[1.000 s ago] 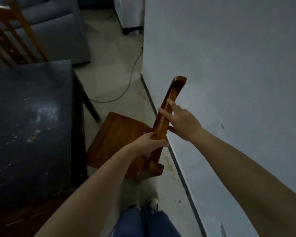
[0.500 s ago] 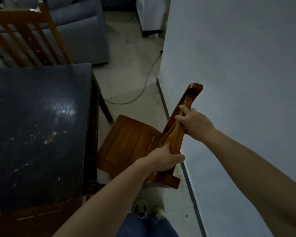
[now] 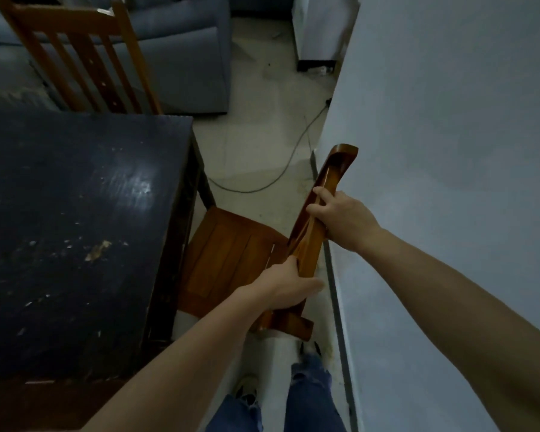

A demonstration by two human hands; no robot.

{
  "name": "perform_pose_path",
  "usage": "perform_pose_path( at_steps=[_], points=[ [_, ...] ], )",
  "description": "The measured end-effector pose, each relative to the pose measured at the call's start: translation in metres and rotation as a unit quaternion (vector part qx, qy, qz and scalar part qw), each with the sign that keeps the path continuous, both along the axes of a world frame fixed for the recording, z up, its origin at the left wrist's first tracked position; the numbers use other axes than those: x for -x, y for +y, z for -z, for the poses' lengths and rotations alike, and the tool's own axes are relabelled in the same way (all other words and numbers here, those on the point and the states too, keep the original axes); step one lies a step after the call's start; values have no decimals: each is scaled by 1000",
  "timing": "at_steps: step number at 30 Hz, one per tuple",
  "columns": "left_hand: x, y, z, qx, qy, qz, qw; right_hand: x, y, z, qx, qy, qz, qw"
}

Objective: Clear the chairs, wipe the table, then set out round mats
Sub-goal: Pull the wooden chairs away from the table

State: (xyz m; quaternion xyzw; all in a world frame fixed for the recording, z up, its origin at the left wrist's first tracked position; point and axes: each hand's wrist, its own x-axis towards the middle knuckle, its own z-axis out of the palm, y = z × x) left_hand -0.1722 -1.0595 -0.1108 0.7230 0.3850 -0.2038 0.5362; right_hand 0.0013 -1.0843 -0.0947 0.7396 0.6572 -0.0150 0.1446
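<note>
A brown wooden chair (image 3: 231, 257) stands between the dark table (image 3: 75, 232) and the grey wall, its seat partly under the table's right edge. Both hands grip the chair's top rail, seen nearly edge-on. My left hand (image 3: 286, 289) holds the near end of the rail. My right hand (image 3: 340, 218) holds it farther along, close to the wall. The tabletop is dark, scratched and speckled with crumbs or chipped spots. No mats are in view.
A second wooden chair (image 3: 81, 57) stands at the table's far side. Behind it is a blue-grey sofa (image 3: 184, 51). A cable (image 3: 281, 173) trails across the pale floor by the wall (image 3: 449, 182). A white cabinet (image 3: 318, 29) stands at the back. My legs and shoes show below.
My right hand went from resting open on the rail to gripping it. The view has shifted so more of the table and the far chair show.
</note>
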Motion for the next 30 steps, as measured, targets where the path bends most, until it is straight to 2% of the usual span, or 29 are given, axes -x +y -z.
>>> perform_pose_path(
  at_steps=[5, 8, 10, 12, 16, 18, 30],
  points=[
    [-24, 22, -10, 30, 39, -44, 998, -17, 36, -11, 19, -10, -63, 998],
    [-39, 36, -18, 20, 80, -67, 994, -27, 52, -16, 14, -63, -143, 988],
    [-47, 37, -21, 18, 88, -86, 992, -37, 64, -17, -11, -120, -246, 962],
    [-51, 34, -22, 8, 86, -100, 991, -44, 76, -18, 18, -152, -303, 940],
    [-47, 31, -27, -5, 73, -112, 991, -46, 101, -28, 181, -86, -311, 929],
    [-45, 34, -28, 5, 76, -107, 991, -45, 111, -29, 220, -64, -334, 914],
    [-56, 64, -26, 4, 53, -115, 992, -55, 162, -28, 208, -91, -404, 886]
  ],
)
